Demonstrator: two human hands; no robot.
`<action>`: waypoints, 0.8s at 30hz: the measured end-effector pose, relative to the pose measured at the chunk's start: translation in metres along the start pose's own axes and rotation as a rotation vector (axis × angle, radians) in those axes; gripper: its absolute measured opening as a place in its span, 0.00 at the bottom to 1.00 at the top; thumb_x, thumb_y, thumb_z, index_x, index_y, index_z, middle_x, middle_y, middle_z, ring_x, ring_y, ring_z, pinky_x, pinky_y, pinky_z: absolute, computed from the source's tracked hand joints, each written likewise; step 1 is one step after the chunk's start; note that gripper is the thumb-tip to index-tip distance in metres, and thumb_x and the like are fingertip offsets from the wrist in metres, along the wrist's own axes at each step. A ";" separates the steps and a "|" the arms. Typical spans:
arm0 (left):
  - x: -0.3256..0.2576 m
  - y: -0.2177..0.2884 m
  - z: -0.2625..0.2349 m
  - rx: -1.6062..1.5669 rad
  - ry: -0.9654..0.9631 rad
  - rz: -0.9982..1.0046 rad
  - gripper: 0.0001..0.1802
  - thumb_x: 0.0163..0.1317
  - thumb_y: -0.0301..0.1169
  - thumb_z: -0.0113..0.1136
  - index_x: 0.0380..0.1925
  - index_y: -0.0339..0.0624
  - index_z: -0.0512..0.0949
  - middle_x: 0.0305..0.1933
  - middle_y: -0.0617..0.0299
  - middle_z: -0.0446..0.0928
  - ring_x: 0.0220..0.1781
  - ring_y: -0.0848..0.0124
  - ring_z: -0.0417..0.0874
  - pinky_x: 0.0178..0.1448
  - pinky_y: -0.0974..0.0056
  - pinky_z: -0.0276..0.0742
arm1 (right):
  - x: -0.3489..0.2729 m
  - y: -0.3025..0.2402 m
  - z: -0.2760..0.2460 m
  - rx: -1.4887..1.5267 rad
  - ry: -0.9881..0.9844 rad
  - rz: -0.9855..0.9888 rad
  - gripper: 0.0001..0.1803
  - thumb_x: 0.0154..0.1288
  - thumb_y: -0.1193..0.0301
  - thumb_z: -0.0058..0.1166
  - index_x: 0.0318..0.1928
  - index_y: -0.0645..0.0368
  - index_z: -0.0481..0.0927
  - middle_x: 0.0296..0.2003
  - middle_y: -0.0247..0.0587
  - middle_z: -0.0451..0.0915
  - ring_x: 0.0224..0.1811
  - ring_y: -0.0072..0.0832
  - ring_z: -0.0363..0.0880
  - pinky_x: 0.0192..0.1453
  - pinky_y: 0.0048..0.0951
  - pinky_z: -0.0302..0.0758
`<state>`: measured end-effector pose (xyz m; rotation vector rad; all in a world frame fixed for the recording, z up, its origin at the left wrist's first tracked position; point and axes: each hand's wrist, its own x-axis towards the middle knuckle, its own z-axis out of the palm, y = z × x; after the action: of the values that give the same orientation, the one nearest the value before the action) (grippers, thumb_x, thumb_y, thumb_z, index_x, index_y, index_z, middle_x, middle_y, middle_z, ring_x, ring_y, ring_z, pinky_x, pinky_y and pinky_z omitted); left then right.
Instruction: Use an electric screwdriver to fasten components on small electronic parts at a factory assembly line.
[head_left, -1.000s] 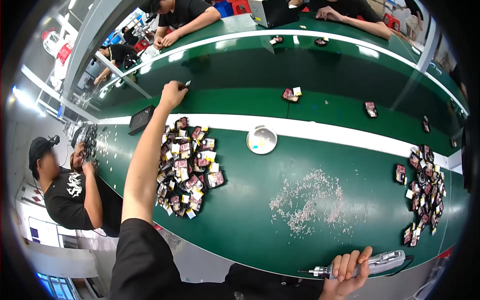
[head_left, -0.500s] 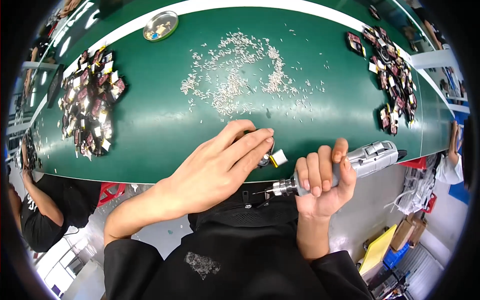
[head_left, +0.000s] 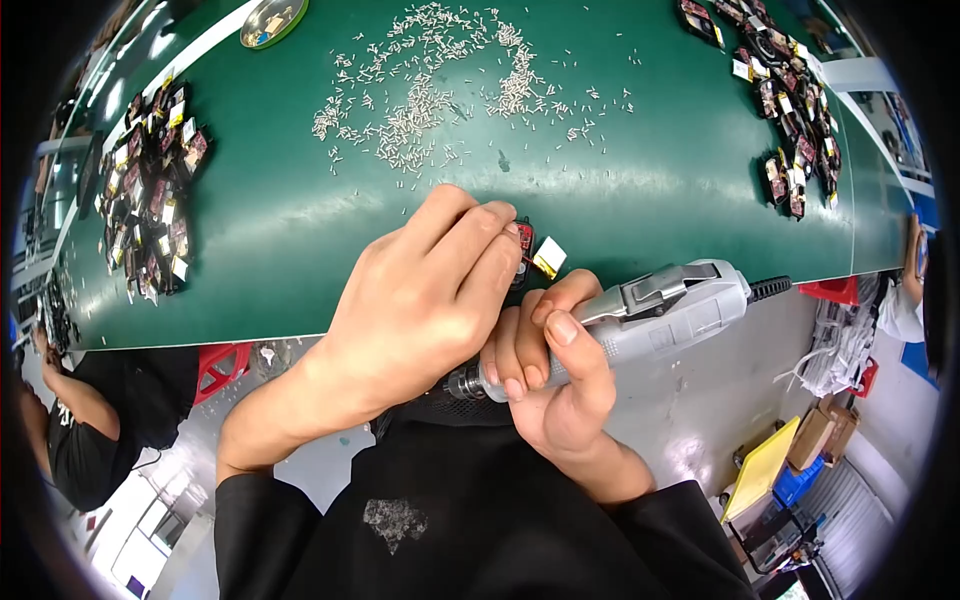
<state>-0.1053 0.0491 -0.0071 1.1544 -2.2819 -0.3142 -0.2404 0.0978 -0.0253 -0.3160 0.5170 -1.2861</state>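
Observation:
Fingers bent and together, my left hand [head_left: 430, 275] grips a small black electronic device [head_left: 524, 238] with a red circuit board, at the near edge of the table. A white battery pack [head_left: 549, 256] with a yellow strip sticks out on the device's right. My right hand [head_left: 560, 365] is wrapped around a grey electric screwdriver [head_left: 675, 310], whose cable leaves at the right. Its metal chuck [head_left: 465, 384] points left, just below my left hand; the bit is hidden. Beyond my hands, many tiny silver screws [head_left: 415, 115] lie scattered on the green table [head_left: 270, 220].
Piles of similar black devices with white batteries lie on the left [head_left: 150, 190] and right [head_left: 790, 110]. A round metal dish [head_left: 270, 22] sits at the far left. Another person [head_left: 85, 400] is at the left edge. A red stool [head_left: 222, 370] stands under the table.
My right hand has brought the screwdriver leftward, close to my left hand. The device's red board now shows beside my left fingertips. The whole view has shifted, so the table's contents sit higher.

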 end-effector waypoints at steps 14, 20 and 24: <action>-0.005 0.011 0.001 0.204 -0.063 0.152 0.20 0.34 0.23 0.57 0.33 0.22 0.76 0.40 0.44 0.77 0.39 0.54 0.80 0.36 0.62 0.80 | 0.000 -0.002 0.000 -0.153 0.139 0.058 0.08 0.61 0.67 0.46 0.35 0.56 0.66 0.17 0.32 0.65 0.13 0.18 0.59 0.18 0.20 0.62; -0.013 0.010 0.001 0.195 -0.096 0.131 0.22 0.36 0.22 0.59 0.36 0.20 0.75 0.45 0.41 0.76 0.44 0.52 0.79 0.39 0.61 0.80 | 0.002 -0.030 0.000 -0.126 -0.123 0.065 0.07 0.67 0.67 0.43 0.35 0.55 0.63 0.14 0.29 0.62 0.11 0.19 0.59 0.20 0.25 0.65; -0.012 0.015 -0.005 0.121 -0.170 0.101 0.23 0.37 0.21 0.60 0.38 0.19 0.75 0.48 0.40 0.75 0.47 0.51 0.78 0.43 0.59 0.80 | 0.021 -0.077 0.015 -0.182 -0.311 -0.166 0.12 0.69 0.62 0.47 0.36 0.56 0.65 0.13 0.29 0.63 0.11 0.19 0.64 0.22 0.24 0.67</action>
<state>-0.1070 0.0681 -0.0010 1.1031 -2.5288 -0.2455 -0.2918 0.0568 0.0222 -0.7115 0.3476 -1.3218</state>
